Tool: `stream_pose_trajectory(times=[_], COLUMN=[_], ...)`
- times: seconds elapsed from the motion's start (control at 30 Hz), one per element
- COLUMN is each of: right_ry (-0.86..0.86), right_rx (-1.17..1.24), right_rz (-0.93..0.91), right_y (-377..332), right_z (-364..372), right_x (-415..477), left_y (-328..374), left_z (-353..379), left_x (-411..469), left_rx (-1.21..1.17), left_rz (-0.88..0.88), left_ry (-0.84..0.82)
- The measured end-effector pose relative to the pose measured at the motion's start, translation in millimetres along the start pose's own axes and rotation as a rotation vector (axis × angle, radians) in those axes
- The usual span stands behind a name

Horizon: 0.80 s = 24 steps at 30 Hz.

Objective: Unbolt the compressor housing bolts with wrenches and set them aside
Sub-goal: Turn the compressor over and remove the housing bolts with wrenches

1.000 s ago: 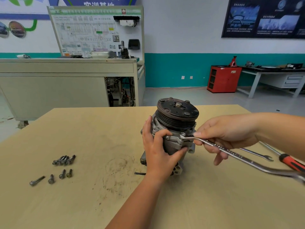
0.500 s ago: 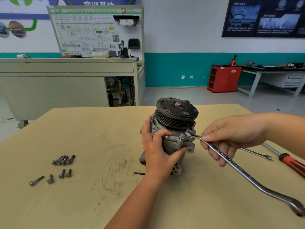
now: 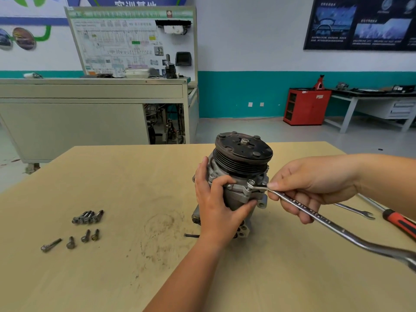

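Swung back onto a bolt [image 3: 250, 183] in mid-frame, the wrench [image 3: 319, 218] is held in the curled fingers of the right hand [image 3: 315, 183] for turning, while the left hand [image 3: 216, 206] wraps round the compressor [image 3: 243, 154] so it stays put, and taken-out bolts [image 3: 87, 218] lie lower left on the table [image 3: 112, 176].

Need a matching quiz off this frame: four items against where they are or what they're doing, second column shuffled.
Column 1
1. left hand
2. right hand
3. loose bolts
4. screwdriver

Column 2
A. lies on the table at far right, red handle
B. grips the compressor
C. lie on the table, left of the compressor
D. holds the wrench

Pairs: 1-B, 2-D, 3-C, 4-A
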State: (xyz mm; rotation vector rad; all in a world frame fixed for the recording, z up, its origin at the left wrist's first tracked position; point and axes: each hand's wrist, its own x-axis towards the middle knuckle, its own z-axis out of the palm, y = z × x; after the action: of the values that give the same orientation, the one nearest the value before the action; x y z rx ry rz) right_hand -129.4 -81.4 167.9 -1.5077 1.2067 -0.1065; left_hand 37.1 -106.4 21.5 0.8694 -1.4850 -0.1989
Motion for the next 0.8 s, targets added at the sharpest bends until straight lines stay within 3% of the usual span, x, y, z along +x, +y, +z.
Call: stream_pose_trajectory(times=[0.1,0.2,0.23,0.27,0.47,0.8], right_ry=[0.015,0.291,0.35,0.353,0.025,0.069], right_rx=[-0.231,-0.736,-0.805,-0.8,-0.21,0.018], right_rz=[0.046,-0.067,-0.124,-0.145,-0.046,-0.063], right_y=[-9,-14,-15,-13,9,2], right_z=[-10,-28,-32,-34,-29,-2], right_x=[0,4,5,5,-3,2], left_y=[-1,0,-1,-1,-2,0], left_z=[0,-1,-1,-1,-1,0], left_x=[0,1,0,0,1,1], left_rx=[-0.001,-0.006,-0.005,-0.003,0.003,-0.003], left_rz=[0.008,0.014,0.014,0.014,0.014,0.007], left_ry=[-0.002,0.0,-0.001,-0.004,-0.015,-0.009])
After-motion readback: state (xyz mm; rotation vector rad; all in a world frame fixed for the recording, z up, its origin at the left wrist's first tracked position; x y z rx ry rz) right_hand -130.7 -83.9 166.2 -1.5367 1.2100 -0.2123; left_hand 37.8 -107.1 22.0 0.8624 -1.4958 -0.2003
